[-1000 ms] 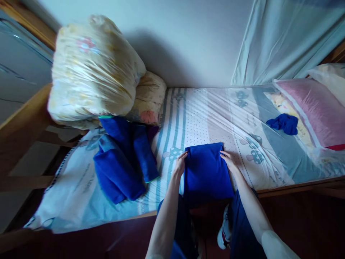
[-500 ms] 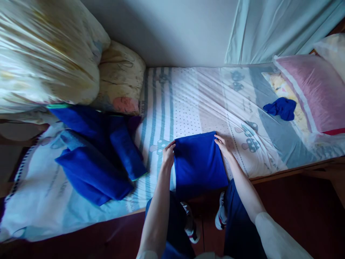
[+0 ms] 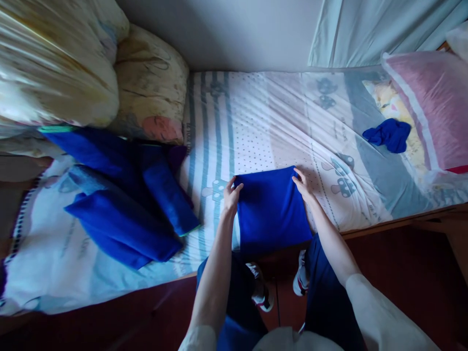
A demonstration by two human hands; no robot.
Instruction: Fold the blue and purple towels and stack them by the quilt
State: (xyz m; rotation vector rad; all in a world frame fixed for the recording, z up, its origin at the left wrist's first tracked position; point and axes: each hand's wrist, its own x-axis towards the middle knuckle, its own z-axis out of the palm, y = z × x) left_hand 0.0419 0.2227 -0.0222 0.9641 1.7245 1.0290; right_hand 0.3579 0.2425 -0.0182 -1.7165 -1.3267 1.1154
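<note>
A plain blue cloth (image 3: 272, 212), roughly square, lies at the front of the bed with its near end hanging past the edge. At its far left corner is my left hand (image 3: 231, 194), thumb on top and fingers closed on the cloth's edge. My right hand (image 3: 303, 183) grips the far right corner the same way. To the left, several blue garments (image 3: 124, 214) are heaped loosely, some with green trim. A small crumpled blue cloth (image 3: 389, 135) sits by the pillows on the right.
The bed (image 3: 252, 122) has a striped, mushroom-print sheet. Cream pillows (image 3: 157, 83) and a large cream bundle (image 3: 54, 63) are stacked at left. A pink pillow (image 3: 435, 102) is at right, below a pale curtain (image 3: 354, 34). My shoes (image 3: 261, 287) are on the floor below.
The view has tilted slightly, so the bed appears higher. My left thumb has come over the cloth's top side. Both hands stay at the same far corners.
</note>
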